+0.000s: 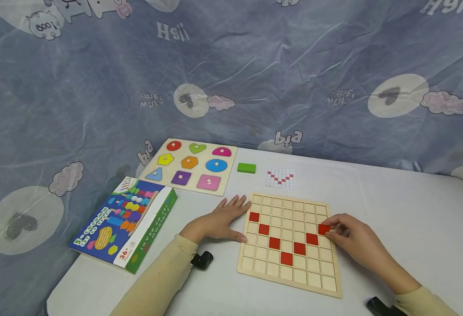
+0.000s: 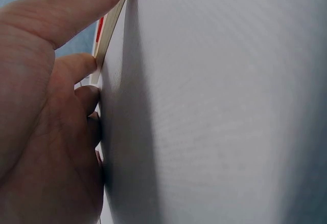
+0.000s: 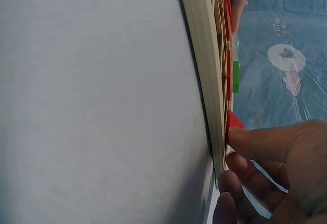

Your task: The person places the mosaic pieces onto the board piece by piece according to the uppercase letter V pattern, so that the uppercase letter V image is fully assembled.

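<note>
A wooden grid board [image 1: 289,287] lies on the white table, with several red square tiles [image 1: 274,243] in its cells forming a V. At the board's right edge my right hand [image 1: 356,239] pinches a red tile [image 1: 323,229] between thumb and finger. In the right wrist view this red tile [image 3: 234,121] looks tilted above the board's rim. My left hand [image 1: 223,221] rests with spread, straight fingers against the board's left edge; its thumb [image 2: 76,12] touches that edge in the left wrist view. Behind the board lies a small card [image 1: 280,177] printed with a red V on a grid.
A green block [image 1: 246,168] sits left of the card. Farther left is a knobbed shape puzzle [image 1: 215,188] with coloured pieces. A blue and green toy box [image 1: 124,221] overlaps the table's left edge. A patterned blue cloth [image 1: 255,66] hangs behind the table.
</note>
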Demonstrator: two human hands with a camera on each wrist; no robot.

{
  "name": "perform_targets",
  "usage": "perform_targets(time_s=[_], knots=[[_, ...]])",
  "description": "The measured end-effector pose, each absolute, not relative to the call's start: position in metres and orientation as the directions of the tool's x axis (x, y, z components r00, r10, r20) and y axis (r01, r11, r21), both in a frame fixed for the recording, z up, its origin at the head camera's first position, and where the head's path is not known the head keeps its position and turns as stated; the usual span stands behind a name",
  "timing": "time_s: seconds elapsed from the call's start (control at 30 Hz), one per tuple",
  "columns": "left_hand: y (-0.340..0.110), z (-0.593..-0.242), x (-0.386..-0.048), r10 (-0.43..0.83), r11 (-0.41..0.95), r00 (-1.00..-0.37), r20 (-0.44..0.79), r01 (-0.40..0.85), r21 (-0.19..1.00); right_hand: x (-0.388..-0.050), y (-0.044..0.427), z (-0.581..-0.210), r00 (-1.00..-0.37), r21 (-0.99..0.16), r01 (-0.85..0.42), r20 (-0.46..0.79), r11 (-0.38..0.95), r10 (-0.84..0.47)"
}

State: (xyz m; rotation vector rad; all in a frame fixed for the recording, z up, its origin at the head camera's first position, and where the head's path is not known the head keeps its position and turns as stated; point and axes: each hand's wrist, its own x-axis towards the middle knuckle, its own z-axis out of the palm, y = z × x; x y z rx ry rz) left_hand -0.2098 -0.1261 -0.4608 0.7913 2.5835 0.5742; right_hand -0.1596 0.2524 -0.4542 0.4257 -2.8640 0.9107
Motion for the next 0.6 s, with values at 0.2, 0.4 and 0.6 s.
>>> perform_targets(time_s=[0.2,0.4,0.6], knots=[[-0.1258,-0.4598,-0.2093,0.595,0.756,-0.77,-0.231,0.438,0.486,-0.1609,0.2513,-0.4526,-0.955,-0.527,-0.297,0.166,0.796,-0.246],[-0.1259,-0.4596,-0.2094,0.594,0.758,-0.77,-0.233,0.439,0.482,-0.1621,0.2509,-0.4527,-0.945,-0.507,-0.327,0.188,0.798,-0.268],[-0.1258,-0.459,-0.2091,0.592,0.758,-0.772,-0.233,0.434,0.487,-0.1628,0.2511,-0.4525,-0.936,-0.497,-0.352,0.2,0.793,-0.29]])
